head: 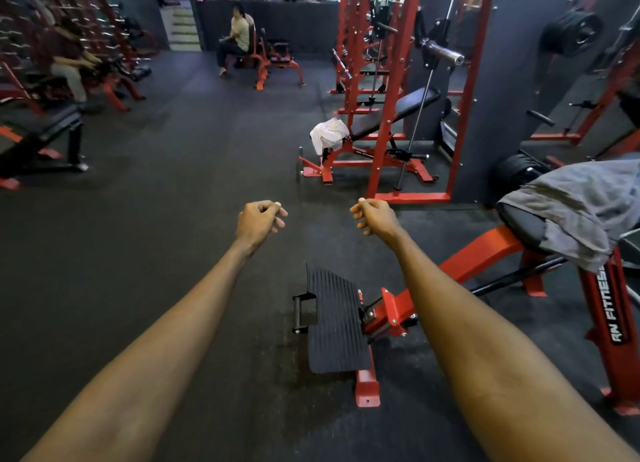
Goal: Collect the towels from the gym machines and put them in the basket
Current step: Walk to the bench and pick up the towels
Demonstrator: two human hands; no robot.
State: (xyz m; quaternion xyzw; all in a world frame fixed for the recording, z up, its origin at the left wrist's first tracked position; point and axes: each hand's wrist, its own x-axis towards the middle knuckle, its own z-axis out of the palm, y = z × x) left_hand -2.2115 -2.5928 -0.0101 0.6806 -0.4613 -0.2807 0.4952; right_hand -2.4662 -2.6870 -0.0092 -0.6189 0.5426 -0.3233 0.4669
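Your left hand [261, 221] reaches out over the floor, its fingers loosely curled and holding nothing. Beyond it, a white towel [329, 134] hangs crumpled over the end of the incline bench [415, 101], probably left there by a user. Your right hand [375, 217] is also empty and curled in the same loose way. At the far right, a grey towel [581, 205] is draped over a padded bench [523, 222]. It is nearer to you, so I would take it first. No basket is in view.

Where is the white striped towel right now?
Head view, right of centre in the middle distance: the white towel hangs over the low front end of the black incline bench at the red rack, beyond the right hand.
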